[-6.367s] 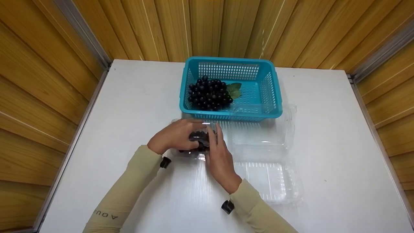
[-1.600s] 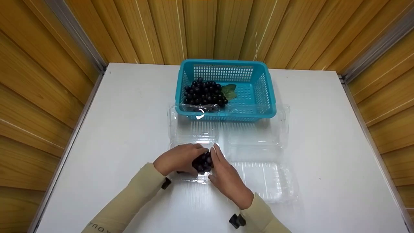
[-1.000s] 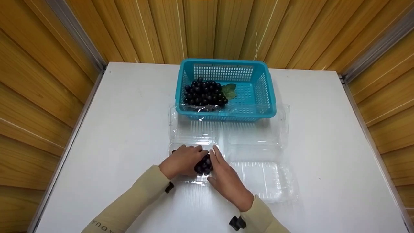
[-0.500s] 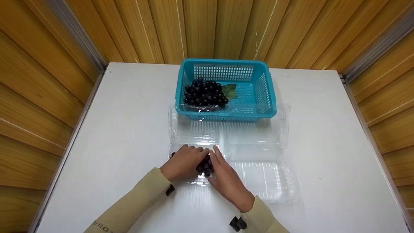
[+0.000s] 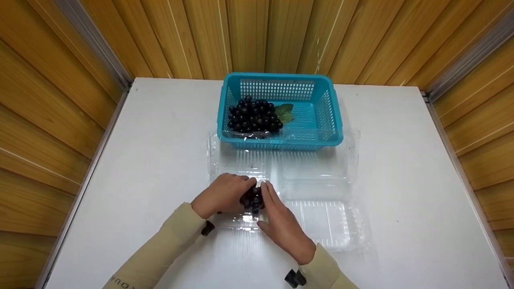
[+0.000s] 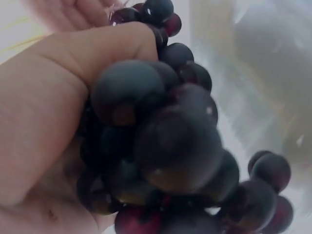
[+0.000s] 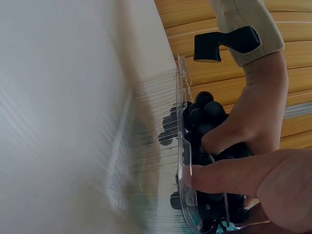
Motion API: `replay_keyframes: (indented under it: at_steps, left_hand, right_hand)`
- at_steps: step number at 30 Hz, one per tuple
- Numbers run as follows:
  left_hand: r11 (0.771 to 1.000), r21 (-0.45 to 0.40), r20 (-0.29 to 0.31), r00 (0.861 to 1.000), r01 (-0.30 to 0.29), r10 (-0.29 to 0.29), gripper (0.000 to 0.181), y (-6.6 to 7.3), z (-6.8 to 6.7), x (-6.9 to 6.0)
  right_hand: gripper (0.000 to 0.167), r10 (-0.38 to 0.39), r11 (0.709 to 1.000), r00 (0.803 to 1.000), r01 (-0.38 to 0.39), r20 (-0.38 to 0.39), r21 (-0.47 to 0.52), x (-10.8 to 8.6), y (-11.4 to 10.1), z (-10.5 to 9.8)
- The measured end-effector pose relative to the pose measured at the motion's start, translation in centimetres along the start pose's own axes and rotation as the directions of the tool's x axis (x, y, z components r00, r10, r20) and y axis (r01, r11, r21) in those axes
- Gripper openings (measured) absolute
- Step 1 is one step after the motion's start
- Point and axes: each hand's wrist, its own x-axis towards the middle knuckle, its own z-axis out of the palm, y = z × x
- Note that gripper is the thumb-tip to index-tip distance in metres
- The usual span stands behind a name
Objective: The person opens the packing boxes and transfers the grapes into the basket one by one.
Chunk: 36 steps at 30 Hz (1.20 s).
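A bunch of dark grapes [image 5: 253, 199] is in my left hand [image 5: 221, 194], whose fingers curl round it over the left clear plastic clamshell box [image 5: 243, 225]. Close up in the left wrist view, the grapes [image 6: 178, 146] bulge past the curled fingers. My right hand [image 5: 286, 228] has its fingers extended along the right side of the bunch. In the right wrist view, the right thumb [image 7: 219, 175] touches the rim of the clear box [image 7: 151, 161], in front of the grapes. Part of the bunch reaches below that rim. The stem is hidden.
A blue basket [image 5: 337, 120] at the back holds another bunch of black grapes [image 5: 255, 116] with green leaves [image 5: 285, 112]. The left box's raised lid [image 5: 241, 162] leans at the basket. Beside it, a second clear clamshell [image 5: 321, 220] lies open on the white table [image 5: 160, 140].
Earlier, the left box stood nearer the basket; it has come toward the person and its lid lies back. Lately my left hand shifts slightly away from the person with the grapes; the right hand hardly moves.
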Motion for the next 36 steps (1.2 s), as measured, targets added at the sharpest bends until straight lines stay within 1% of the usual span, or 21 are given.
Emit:
replay_keyframes:
  at_steps: [4, 7, 12, 15, 22, 27, 32, 36]
  left_hand:
    - [0.999, -0.046, -0.005, 1.0, 0.002, -0.002, 0.049, -0.5, -1.3, -0.3]
    - [0.993, -0.111, -0.01, 1.0, 0.026, -0.028, 0.05, -0.9, -2.1, -0.6]
    - [0.972, -0.222, -0.014, 0.996, 0.082, -0.088, 0.053, -1.4, -3.7, -1.0]
    - [0.964, -0.254, -0.034, 0.996, 0.076, -0.087, 0.054, -1.5, -4.4, -1.1]
    - [0.968, -0.247, -0.091, 0.993, 0.053, -0.077, 0.058, -1.6, -5.7, -1.1]
    - [0.978, -0.205, -0.135, 0.989, 0.031, -0.059, 0.058, -1.5, -6.4, -0.6]
    - [0.988, -0.151, -0.162, 0.986, 0.016, -0.04, 0.058, -1.4, -7.0, -0.2]
    - [0.99, -0.142, -0.179, 0.983, 0.013, -0.039, 0.059, -1.4, -7.3, 0.2]
  right_hand:
    - [0.109, 0.033, 0.999, 0.999, -0.033, -0.005, 0.025, 0.1, -0.1, 0.0]
    - [0.113, 0.039, 0.999, 0.999, -0.038, -0.035, 0.026, 0.1, -0.1, 0.1]
    - [0.107, 0.003, 1.0, 0.992, -0.001, -0.128, 0.019, 0.2, -0.2, 0.0]
    - [0.105, -0.005, 0.999, 0.986, 0.011, -0.166, 0.034, 0.3, -0.1, -0.1]
    - [0.097, -0.026, 0.999, 0.978, 0.034, -0.208, 0.036, 0.3, 0.1, -0.4]
    - [0.084, -0.032, 0.998, 0.969, 0.042, -0.245, 0.038, 0.5, 0.2, -0.8]
    - [0.071, -0.002, 0.998, 0.962, 0.019, -0.274, 0.061, 0.7, 0.5, -1.5]
    - [0.064, 0.02, 0.997, 0.955, 0.005, -0.296, 0.083, 0.8, 0.6, -2.0]
